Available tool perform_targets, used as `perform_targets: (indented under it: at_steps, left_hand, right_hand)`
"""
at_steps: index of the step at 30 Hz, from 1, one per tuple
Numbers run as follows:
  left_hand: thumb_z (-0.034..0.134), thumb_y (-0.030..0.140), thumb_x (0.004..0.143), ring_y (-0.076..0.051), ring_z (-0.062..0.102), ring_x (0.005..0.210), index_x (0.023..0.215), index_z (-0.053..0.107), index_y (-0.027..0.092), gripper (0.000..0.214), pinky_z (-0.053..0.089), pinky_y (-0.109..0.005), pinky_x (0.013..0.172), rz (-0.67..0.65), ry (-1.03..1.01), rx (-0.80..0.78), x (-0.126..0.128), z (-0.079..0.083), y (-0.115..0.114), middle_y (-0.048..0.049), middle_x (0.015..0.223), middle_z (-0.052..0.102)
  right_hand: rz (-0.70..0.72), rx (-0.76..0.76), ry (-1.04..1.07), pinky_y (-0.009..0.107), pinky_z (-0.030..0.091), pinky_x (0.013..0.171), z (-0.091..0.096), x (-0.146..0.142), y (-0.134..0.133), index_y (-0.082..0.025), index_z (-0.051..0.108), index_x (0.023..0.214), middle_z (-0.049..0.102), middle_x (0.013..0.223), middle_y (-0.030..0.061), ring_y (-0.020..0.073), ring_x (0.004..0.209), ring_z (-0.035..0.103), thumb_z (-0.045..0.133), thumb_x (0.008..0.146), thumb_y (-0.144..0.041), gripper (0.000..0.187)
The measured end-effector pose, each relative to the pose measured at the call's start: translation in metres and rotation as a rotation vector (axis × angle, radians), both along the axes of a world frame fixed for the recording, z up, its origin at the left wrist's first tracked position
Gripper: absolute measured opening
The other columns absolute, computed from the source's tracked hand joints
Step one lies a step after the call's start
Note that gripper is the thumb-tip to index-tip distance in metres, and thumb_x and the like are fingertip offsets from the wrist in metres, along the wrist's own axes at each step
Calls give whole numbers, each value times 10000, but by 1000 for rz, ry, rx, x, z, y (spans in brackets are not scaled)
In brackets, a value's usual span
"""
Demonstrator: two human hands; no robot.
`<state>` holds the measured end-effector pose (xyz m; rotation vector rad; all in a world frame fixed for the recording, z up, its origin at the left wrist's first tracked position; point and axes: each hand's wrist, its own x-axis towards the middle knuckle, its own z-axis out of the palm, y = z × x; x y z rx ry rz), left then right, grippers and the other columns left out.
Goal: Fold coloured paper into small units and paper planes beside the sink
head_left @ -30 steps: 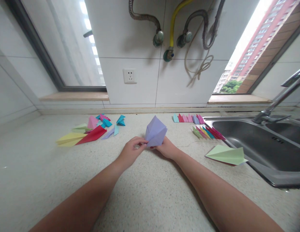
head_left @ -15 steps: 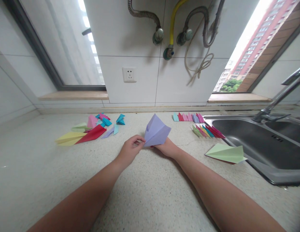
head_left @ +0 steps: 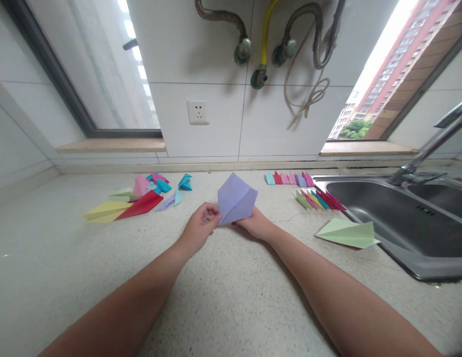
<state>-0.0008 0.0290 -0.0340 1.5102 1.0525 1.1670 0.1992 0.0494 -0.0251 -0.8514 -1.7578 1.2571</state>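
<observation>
A lavender folded paper (head_left: 237, 199) is held up just above the counter, its creased face spread wide toward me. My left hand (head_left: 201, 224) pinches its lower left corner between thumb and fingers. From behind and below, my right hand (head_left: 257, 224) grips the lower right side; most of its fingers are hidden by the paper. To the left lie a yellow paper plane (head_left: 107, 212), a red folded paper (head_left: 142, 204) and a small lavender piece (head_left: 165, 203). A pale green paper plane (head_left: 348, 233) rests on the right.
Small folded papers stand in a back row (head_left: 289, 178) and a nearer row (head_left: 319, 199) beside the steel sink (head_left: 387, 213). A blue folded piece (head_left: 185, 182) lies at the back left. Behind the counter (head_left: 216, 297) rises a tiled wall with a socket (head_left: 198, 113).
The lavender paper has shifted slightly left and tilted, with its left side opened out more. My left hand has moved a little left and down with its corner.
</observation>
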Motion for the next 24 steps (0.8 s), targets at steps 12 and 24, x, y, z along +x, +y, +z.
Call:
perform_targets:
  at_steps: [12, 24]
  left_hand:
    - [662, 322, 800, -101, 553, 646, 923, 491, 212, 238, 382, -188, 526, -68, -12, -21, 3, 5, -4, 18, 779, 578]
    - [660, 388, 808, -140, 577, 704, 1015, 599, 199, 287, 417, -211, 517, -46, 77, 8, 2, 4, -4, -27, 831, 624]
  right_hand:
    - [25, -56, 70, 279, 471, 694, 8, -5, -5, -155, 687, 950, 680, 862, 44, 142, 733, 568, 677, 790, -387, 282]
    - [-124, -30, 3, 264, 432, 617, 0, -1, 2, -130, 675, 878, 663, 780, 37, 134, 657, 545, 693, 779, -449, 334]
